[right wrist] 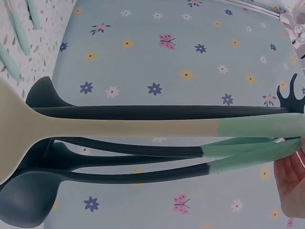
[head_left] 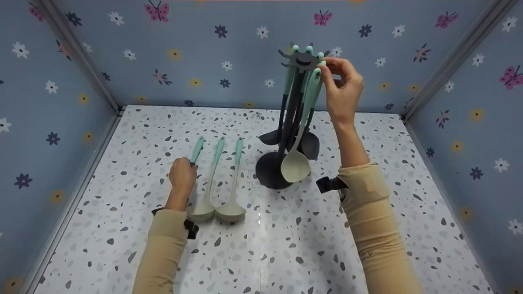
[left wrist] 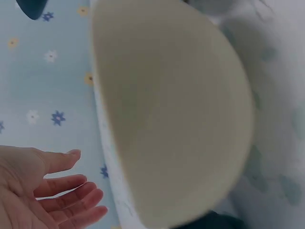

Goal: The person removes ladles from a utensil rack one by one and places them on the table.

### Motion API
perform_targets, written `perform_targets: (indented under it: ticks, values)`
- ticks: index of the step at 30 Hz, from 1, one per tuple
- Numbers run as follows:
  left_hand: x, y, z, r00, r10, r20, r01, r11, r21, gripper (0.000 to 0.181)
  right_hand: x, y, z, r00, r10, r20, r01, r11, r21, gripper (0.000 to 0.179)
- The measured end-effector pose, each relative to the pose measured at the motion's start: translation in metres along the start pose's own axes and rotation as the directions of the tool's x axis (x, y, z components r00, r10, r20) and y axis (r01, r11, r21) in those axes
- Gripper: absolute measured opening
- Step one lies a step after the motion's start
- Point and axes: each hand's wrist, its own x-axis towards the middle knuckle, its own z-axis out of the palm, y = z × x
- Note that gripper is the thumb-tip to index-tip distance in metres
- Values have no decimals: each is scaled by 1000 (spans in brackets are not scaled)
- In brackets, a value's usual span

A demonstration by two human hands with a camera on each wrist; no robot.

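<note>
My right hand [head_left: 345,87] pinches the top end of a mint-handled black ladle [right wrist: 31,198] at the hooks of the black utensil stand [head_left: 271,173]. A cream ladle [head_left: 295,166] hangs in front of it, and a black utensil [head_left: 270,138] hangs behind. Low over the table, my left hand [head_left: 182,176] is beside a utensil with a mint handle [head_left: 197,150], covering its lower part. In the left wrist view that hand [left wrist: 52,191] has its fingers extended and holds nothing. A large cream ladle bowl [left wrist: 171,114] fills the middle there.
Two cream ladles, a nearer-left one [head_left: 202,210] and one to its right [head_left: 231,211], lie side by side with mint handles pointing away. The speckled table [head_left: 298,245] meets blue flowered panels [head_left: 245,32] at the back and both sides.
</note>
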Motion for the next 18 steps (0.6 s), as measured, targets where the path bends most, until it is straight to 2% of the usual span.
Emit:
perform_targets:
  ticks: [5,10,14,18]
  values:
    - [-5,25,-3,996,67,-63,-71,996,-55,22,0,1,-1,1000,-21,11,21,1000,-13,11]
    - [-13,48,-5,988,133,-78,-141,983,-114,24,2,1,-2,1000,-15,24,15,1000,-7,11]
    - [-20,65,-6,974,193,-120,-210,964,-160,24,3,1,-3,999,-12,38,13,1000,-16,10]
    - [-29,83,-5,953,253,-166,-285,935,-212,24,4,1,-5,997,-41,59,43,999,-28,12]
